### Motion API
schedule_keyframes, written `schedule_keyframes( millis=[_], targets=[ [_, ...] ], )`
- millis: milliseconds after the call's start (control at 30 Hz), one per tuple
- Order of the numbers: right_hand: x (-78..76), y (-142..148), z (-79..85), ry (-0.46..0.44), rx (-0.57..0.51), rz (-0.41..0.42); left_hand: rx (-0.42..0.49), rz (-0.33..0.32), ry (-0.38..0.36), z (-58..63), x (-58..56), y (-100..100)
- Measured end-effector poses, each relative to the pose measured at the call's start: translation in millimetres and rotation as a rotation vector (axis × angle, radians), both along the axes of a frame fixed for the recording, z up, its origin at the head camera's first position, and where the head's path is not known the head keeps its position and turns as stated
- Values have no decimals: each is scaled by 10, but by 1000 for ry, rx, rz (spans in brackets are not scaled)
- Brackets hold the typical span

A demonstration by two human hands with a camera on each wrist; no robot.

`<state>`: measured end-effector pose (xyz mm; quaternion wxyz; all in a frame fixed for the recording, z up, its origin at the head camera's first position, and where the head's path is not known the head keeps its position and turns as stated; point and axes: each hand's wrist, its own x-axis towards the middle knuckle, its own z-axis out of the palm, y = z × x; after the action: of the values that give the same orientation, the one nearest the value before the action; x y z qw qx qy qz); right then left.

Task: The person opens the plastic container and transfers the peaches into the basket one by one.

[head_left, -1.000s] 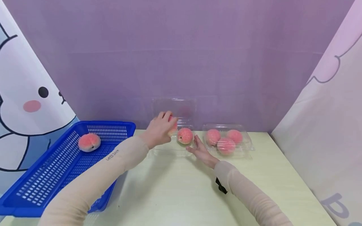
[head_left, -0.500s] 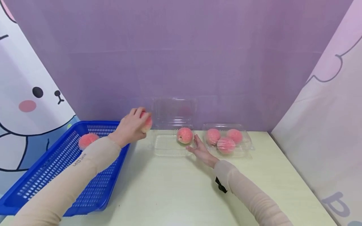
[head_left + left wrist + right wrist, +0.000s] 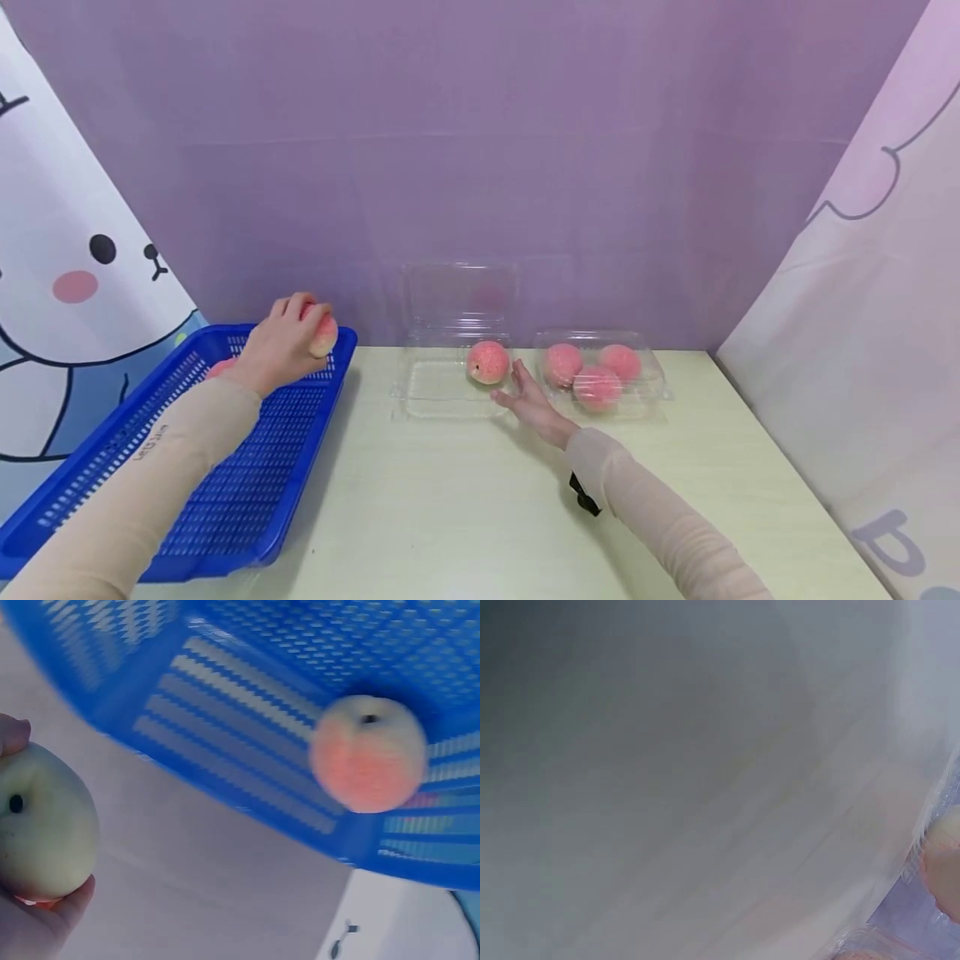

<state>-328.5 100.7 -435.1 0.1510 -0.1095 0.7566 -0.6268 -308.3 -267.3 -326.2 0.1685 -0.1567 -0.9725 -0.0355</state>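
My left hand grips a pink and cream peach over the far right corner of the blue basket. The left wrist view shows that peach's pale side between thumb and fingers. Another peach lies in the basket, mostly hidden behind my left arm in the head view. With fingers extended, my right hand rests at the right side of an open clear plastic clamshell box. One peach sits inside it, near my fingertips. A sleeve fills most of the right wrist view.
Right of my right hand stands a second clear clamshell box, its lid down over three peaches. Both boxes stand near the table's back edge, before a purple cloth backdrop. Printed cloths hang at both sides.
My left hand has carried the peach leftward from the open clamshell box to over the blue basket. My right hand has stayed beside the open box.
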Motion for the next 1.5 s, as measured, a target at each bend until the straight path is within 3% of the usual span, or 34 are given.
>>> schedule_keyframes(
  millis=[300, 500, 667, 933, 1233, 1500],
  targets=[
    [0, -1, -1, 4, -1, -7, -38, 13, -95, -253, -31, -244],
    [-104, 22, -179, 3, -7, -24, -53, 10, -127, -437, -81, -361],
    [-147, 35, -255, 25, 7, -46, -36, 26, -212, -560, -140, -430],
    [-137, 68, -243, 24, -10, -56, -51, 56, -251, -709, -175, -515],
    [-117, 69, -222, 20, -14, -37, -34, 49, -218, -885, -177, -605],
    [26, 40, -35, -4, -32, -2, -66, 52, -266, -912, -149, -580]
  ],
)
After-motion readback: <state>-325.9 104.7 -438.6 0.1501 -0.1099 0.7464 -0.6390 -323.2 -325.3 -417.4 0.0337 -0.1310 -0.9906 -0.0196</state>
